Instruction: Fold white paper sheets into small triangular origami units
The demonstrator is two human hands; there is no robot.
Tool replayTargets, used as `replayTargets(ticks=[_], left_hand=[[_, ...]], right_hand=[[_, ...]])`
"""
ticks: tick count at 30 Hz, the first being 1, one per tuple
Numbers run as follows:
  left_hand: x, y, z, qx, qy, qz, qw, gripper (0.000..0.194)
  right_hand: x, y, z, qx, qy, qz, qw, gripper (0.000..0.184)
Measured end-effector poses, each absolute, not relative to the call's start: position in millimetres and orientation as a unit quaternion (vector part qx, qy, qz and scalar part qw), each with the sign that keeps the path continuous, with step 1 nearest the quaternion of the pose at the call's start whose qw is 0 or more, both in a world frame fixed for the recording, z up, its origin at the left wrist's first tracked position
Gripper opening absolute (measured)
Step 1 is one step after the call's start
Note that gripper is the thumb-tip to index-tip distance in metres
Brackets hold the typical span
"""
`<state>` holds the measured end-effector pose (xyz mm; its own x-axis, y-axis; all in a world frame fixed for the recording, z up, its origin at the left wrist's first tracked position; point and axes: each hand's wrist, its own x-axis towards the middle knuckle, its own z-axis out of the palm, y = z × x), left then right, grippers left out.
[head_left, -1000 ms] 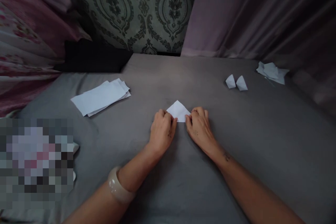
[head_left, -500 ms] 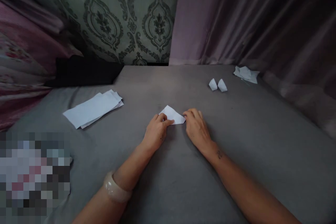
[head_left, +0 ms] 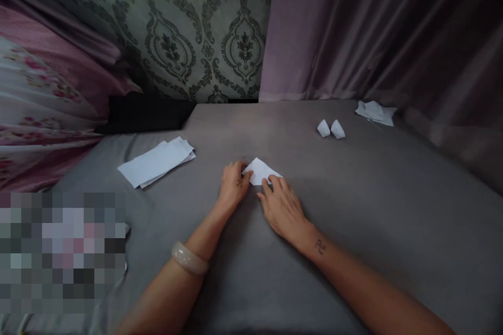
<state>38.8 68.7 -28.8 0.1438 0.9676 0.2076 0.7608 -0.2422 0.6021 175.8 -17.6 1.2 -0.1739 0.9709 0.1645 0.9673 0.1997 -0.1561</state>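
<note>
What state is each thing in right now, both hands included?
Folded paper: creased to a point at its far side, between the hands.
Left hand: at the paper's left corner, thumb on it.
Right hand: fingers spread, fingertips at the paper's near right edge.
Paper stack: flat, edges uneven.
Two paper shapes: folded, side by side.
Far-right papers: loosely heaped.
Bangle: worn on left arm.

Patterned wall (head_left: 208, 26) between pinkish curtains (head_left: 288, 36)
</note>
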Motion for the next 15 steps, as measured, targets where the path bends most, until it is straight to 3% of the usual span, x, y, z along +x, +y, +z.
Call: replayTargets(ticks=[3, 15], left_hand=[[39.3, 67.7, -20.0, 0.713, 0.603, 0.275, 0.228, 0.018], [38.3, 45.2, 0.7, 0.689, 0.652, 0.166, 0.270, 0.022]], right_hand=[[175.6, -16.9, -0.2, -0.634, -0.763, 0.001, 0.128, 0.034], [193.9, -0.6, -12.7, -0.608, -0.760, 0.042, 0.225, 0.023]])
